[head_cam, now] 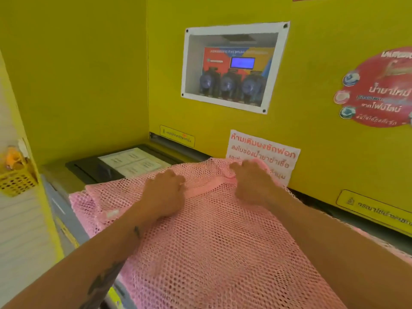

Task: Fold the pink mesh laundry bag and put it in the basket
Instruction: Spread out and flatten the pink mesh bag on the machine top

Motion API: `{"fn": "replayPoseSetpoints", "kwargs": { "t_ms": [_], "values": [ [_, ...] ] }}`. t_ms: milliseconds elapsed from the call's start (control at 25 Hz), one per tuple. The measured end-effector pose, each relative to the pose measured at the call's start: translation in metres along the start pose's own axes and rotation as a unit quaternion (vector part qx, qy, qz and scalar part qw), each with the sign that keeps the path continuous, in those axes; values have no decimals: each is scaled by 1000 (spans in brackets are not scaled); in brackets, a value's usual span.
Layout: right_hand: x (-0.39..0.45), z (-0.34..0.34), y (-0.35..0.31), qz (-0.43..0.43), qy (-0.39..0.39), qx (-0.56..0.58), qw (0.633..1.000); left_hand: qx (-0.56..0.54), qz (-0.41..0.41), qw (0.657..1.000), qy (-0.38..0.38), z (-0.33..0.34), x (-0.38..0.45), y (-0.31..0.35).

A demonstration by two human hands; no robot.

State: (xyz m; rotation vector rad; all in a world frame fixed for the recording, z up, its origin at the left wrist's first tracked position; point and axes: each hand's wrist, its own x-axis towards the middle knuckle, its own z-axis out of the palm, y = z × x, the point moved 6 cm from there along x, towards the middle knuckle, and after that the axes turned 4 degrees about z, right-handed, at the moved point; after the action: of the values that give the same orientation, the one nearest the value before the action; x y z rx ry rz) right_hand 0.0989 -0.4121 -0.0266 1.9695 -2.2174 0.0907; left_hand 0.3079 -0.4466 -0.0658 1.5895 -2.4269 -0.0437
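The pink mesh laundry bag point(214, 246) lies spread flat over the top of a washing machine, reaching from the near edge to the yellow back panel. My left hand point(166, 192) rests on the bag left of centre, fingers curled into the mesh along a solid pink band. My right hand point(253, 181) is at the bag's far edge, fingers bunching the mesh near its top hem. A yellow perforated basket point(16, 181) hangs at the far left, partly cut off by the frame edge.
The machine's black detergent drawer and label panel point(120, 163) lie uncovered at the far left of the top. A yellow wall panel point(223, 130) with a white paper notice point(265, 150) and a windowed dispenser box point(231, 68) rises right behind the bag.
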Motion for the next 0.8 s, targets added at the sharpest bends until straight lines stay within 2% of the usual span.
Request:
{"fn": "replayPoseSetpoints", "kwargs": {
  "t_ms": [80,240,400,560,720,800],
  "values": [
    [19,-3,-13,12,53,-83,995,18,-47,997,52,-17,9,-30],
    [49,8,-17,33,31,-142,989,92,-166,981,-48,-17,5,-100],
    [64,8,-17,49,64,-138,987,27,-134,990,19,-22,2,-122],
    [77,7,-10,60,118,-73,989,-29,-123,986,113,-43,-3,-131],
    [90,-22,-2,75,212,59,973,-29,-91,979,179,-77,-11,-125],
    [94,-37,5,75,232,130,961,-41,-68,977,198,-100,-17,-122]
  ]
}}
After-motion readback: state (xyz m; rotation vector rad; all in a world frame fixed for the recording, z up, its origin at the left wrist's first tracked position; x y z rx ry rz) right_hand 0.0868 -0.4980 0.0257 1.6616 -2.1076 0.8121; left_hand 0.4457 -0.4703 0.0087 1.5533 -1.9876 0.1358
